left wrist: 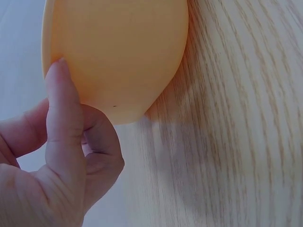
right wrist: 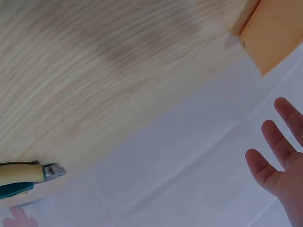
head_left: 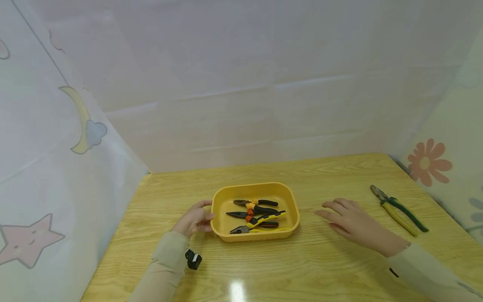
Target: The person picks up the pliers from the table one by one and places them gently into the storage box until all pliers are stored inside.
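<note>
A yellow plastic tray [head_left: 216, 236] sits on the wooden table with pliers lying in it. Among them are long-nose pliers [head_left: 237, 214], pliers with yellow-and-black handles [head_left: 264, 218] and a pair with orange-and-black handles [head_left: 240, 202] at the back. My left hand [head_left: 196, 219] grips the tray's left end; up close, the thumb [left wrist: 64, 104] presses on its outer wall with other fingers curled beside it. My right hand [head_left: 349, 222] is held over the table between the tray and green-and-yellow-handled pliers [head_left: 400, 209], fingers spread, holding nothing.
The wooden table [head_left: 271, 272] backs onto a pale hanging sheet [head_left: 245, 134]. Printed cloth [head_left: 56, 176] hangs on the left, another with a flower [head_left: 426, 162] on the right. A small black device [head_left: 193, 259] shows by the left wrist.
</note>
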{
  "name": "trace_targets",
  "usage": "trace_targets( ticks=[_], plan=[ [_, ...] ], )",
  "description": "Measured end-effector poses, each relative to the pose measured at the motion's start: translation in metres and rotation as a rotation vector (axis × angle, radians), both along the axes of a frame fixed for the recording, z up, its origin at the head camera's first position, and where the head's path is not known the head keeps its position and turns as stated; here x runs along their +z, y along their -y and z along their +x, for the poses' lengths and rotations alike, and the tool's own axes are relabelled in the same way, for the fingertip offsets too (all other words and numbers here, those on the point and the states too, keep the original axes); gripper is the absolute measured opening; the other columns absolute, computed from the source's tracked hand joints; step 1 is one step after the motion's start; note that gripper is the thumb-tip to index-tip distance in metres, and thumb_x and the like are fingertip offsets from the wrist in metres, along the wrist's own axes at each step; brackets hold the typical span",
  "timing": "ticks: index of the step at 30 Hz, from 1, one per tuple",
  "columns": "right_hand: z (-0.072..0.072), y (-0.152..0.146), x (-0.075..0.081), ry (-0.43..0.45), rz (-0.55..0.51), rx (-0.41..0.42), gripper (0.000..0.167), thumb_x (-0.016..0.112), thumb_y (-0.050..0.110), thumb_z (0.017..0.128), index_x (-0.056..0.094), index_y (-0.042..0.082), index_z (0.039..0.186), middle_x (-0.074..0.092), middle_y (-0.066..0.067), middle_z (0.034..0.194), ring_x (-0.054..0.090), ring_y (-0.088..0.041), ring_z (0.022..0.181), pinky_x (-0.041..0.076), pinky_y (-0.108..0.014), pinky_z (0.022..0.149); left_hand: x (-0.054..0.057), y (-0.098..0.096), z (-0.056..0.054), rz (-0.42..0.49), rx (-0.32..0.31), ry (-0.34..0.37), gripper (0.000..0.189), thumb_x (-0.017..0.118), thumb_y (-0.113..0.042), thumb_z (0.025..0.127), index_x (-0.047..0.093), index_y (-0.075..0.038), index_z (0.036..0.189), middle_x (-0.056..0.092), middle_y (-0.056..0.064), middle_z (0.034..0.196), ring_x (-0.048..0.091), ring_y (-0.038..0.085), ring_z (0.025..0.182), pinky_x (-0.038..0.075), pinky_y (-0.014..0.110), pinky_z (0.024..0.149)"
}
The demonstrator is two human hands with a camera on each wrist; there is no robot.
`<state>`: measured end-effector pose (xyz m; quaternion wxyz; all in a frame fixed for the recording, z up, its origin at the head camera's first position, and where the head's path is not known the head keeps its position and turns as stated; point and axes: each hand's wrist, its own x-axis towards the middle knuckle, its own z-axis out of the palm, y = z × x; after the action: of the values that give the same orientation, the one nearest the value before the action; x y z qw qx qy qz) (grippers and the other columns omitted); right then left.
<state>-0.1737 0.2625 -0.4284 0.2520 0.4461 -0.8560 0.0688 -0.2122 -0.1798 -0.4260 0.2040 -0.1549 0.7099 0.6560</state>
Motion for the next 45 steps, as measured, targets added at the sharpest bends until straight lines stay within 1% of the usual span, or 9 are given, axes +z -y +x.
trace_targets(
  ticks=[6,13,20,27,35,39,45],
  plan=[
    [0.004,-0.011,-0.002,-0.005,-0.006,-0.022,0.053,0.019,0.042,0.106,0.058,0.015,0.129,0.062,-0.01,0.114,0.056,-0.03,0.099,0.051,-0.051,0.072,0.0,-0.001,0.0,-0.006,-0.001,-0.005,0.053,0.05,0.008,0.094,0.036,-0.001,0.144,0.057,0.013,0.079,0.057,0.016,0.059,0.052,0.026,0.046],
    [0.007,-0.021,-0.006,-0.018,-0.004,-0.037,0.052,0.019,0.044,0.106,0.056,0.017,0.132,0.062,-0.01,0.114,0.056,-0.03,0.098,0.05,-0.051,0.071,0.0,0.0,0.0,-0.011,-0.009,-0.011,0.053,0.051,0.007,0.094,0.036,-0.001,0.145,0.057,0.013,0.081,0.058,0.016,0.06,0.053,0.026,0.047],
    [0.011,-0.034,-0.008,0.014,-0.024,-0.076,0.053,0.022,0.047,0.105,0.058,0.018,0.133,0.061,-0.009,0.115,0.055,-0.028,0.099,0.048,-0.052,0.072,0.0,-0.001,0.0,-0.01,-0.012,-0.009,0.053,0.051,0.007,0.094,0.035,-0.002,0.145,0.057,0.013,0.081,0.057,0.016,0.059,0.052,0.026,0.046],
    [0.012,-0.047,-0.013,-0.032,-0.048,-0.087,0.055,0.023,0.048,0.105,0.061,0.014,0.125,0.061,-0.01,0.112,0.055,-0.03,0.097,0.048,-0.052,0.07,0.0,-0.001,0.0,-0.008,-0.014,-0.005,0.054,0.05,0.008,0.094,0.035,-0.002,0.145,0.056,0.012,0.079,0.057,0.016,0.059,0.052,0.025,0.046],
    [0.014,-0.056,-0.02,-0.047,-0.056,-0.101,0.053,0.025,0.048,0.105,0.059,0.017,0.13,0.062,-0.011,0.111,0.055,-0.031,0.096,0.048,-0.056,0.069,0.0,0.0,0.001,-0.004,-0.003,-0.002,0.053,0.05,0.009,0.093,0.036,-0.001,0.144,0.056,0.013,0.082,0.058,0.016,0.059,0.053,0.025,0.046],
    [0.016,-0.059,-0.023,-0.049,-0.06,-0.105,0.053,0.025,0.048,0.105,0.06,0.016,0.129,0.062,-0.011,0.112,0.055,-0.031,0.096,0.048,-0.055,0.07,0.0,0.0,0.0,-0.011,-0.001,-0.002,0.053,0.05,0.009,0.094,0.037,-0.002,0.144,0.057,0.013,0.084,0.058,0.016,0.061,0.054,0.026,0.048],
    [0.02,-0.067,-0.025,-0.041,-0.061,-0.133,0.056,0.023,0.05,0.104,0.061,0.015,0.127,0.061,-0.012,0.112,0.055,-0.029,0.095,0.048,-0.051,0.071,-0.001,0.0,0.0,-0.013,-0.003,-0.004,0.053,0.051,0.008,0.094,0.037,-0.002,0.144,0.056,0.012,0.081,0.058,0.016,0.061,0.054,0.026,0.048]
  ],
)
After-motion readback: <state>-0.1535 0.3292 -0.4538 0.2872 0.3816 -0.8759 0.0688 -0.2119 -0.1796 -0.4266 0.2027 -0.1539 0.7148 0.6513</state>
